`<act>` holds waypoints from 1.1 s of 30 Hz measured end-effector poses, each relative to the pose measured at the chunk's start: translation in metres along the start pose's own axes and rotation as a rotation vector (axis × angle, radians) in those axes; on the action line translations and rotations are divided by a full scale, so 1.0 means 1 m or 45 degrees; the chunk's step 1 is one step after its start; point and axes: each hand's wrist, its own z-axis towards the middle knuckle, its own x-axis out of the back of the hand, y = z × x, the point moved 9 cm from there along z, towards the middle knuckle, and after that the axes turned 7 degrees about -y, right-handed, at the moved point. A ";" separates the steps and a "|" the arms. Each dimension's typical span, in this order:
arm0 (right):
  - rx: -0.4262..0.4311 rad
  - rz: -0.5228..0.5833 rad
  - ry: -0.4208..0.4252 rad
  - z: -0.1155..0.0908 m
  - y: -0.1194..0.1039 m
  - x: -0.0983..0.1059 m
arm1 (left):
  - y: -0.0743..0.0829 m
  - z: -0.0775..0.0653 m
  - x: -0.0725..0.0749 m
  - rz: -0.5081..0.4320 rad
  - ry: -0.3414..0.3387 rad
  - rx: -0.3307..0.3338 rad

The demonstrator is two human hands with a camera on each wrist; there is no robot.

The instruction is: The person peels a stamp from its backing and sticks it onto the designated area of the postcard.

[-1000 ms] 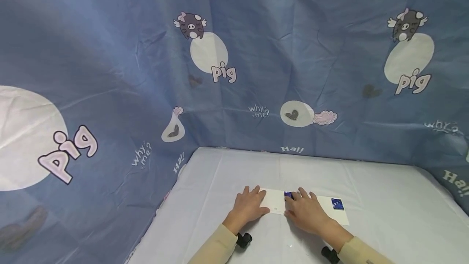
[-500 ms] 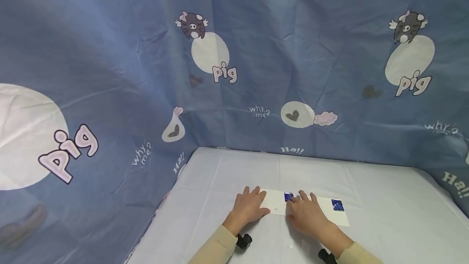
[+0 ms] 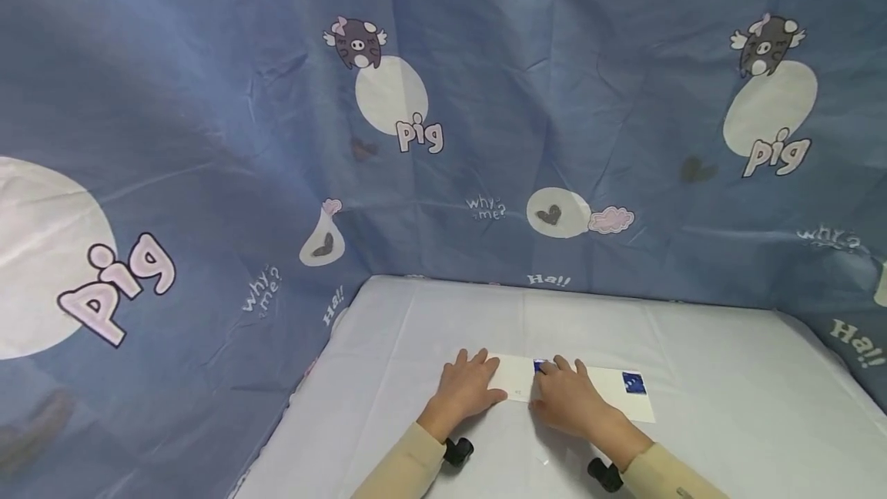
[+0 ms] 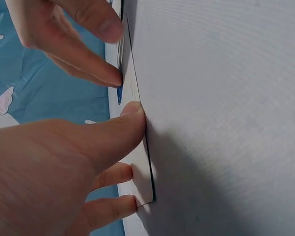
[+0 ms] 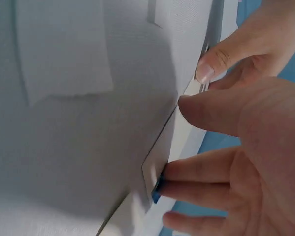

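A white card [image 3: 509, 377] lies flat on the table, with a small shiny blue patch [image 3: 540, 366] near its right end. My left hand [image 3: 463, 390] rests on the card's left end, fingers spread, thumb along the near edge. My right hand [image 3: 568, 399] is at the card's right end. Two of its fingertips touch the blue patch [image 5: 158, 189] in the right wrist view, and its thumb [image 5: 201, 110] lies at the near edge. Part of the patch is hidden under these fingers. Right of this card lies a second white card [image 3: 613, 387], also with a blue patch [image 3: 634, 383].
The table [image 3: 416, 322] has a white cloth. A blue curtain [image 3: 485, 98] with pig prints hangs behind and at the left. A pale thin rectangle [image 5: 63, 49] lies on the cloth near me. Small black devices [image 3: 457, 451] sit at both wrists.
My right fingers drew back a little and showed more of the blue patch, then came over it again. My left hand stays on the card. The head view has shifted slightly.
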 end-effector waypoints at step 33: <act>0.097 0.095 0.266 -0.033 -0.020 0.044 | -0.025 -0.023 0.025 -0.410 0.128 -0.100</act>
